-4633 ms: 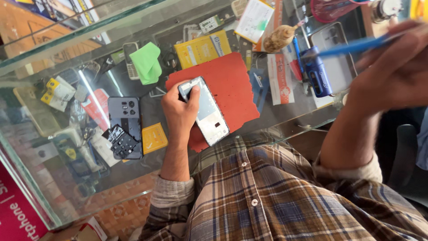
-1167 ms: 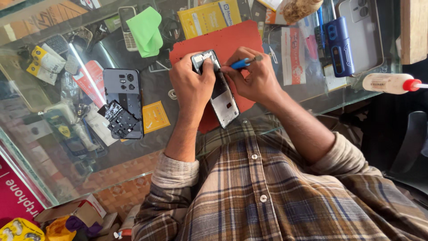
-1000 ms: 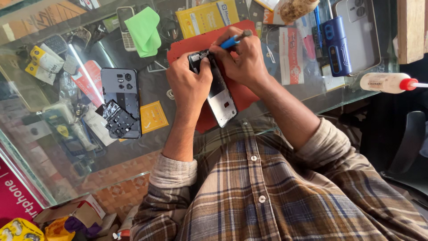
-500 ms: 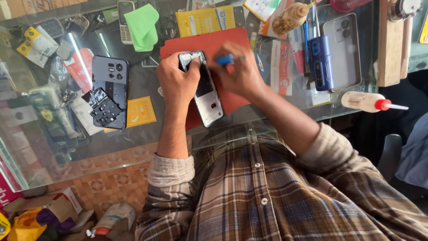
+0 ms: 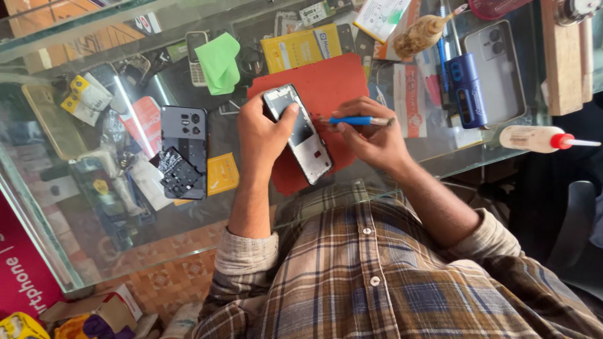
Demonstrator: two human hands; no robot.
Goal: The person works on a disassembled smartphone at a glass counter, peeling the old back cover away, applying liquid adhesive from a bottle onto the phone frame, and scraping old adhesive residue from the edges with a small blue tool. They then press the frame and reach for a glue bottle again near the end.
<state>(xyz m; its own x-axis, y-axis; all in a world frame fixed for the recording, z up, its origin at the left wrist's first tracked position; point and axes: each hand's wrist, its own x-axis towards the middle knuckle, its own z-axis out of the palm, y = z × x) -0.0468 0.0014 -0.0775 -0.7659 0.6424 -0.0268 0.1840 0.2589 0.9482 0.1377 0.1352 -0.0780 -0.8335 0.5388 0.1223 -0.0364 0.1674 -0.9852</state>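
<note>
My left hand [image 5: 264, 129] grips an opened smartphone [image 5: 300, 135] with a silver frame, tilted over a red mat [image 5: 336, 78] on the glass counter. The thumb lies across the phone's upper end. My right hand [image 5: 370, 135] holds a blue-handled screwdriver [image 5: 355, 120] lying crosswise, its blue end just right of the phone and apart from it. Both forearms come out of plaid shirt sleeves.
A dark phone back cover [image 5: 183, 141] with loose parts lies left of the mat, near a green cloth [image 5: 218, 61] and a yellow card [image 5: 223, 174]. A blue tool [image 5: 468, 85], a grey phone shell [image 5: 499, 63] and a white glue bottle [image 5: 534, 138] lie at the right.
The right hand has drawn the screwdriver back from the phone's top to the right, so it now lies crosswise beside the phone. The left hand keeps its hold on the phone.
</note>
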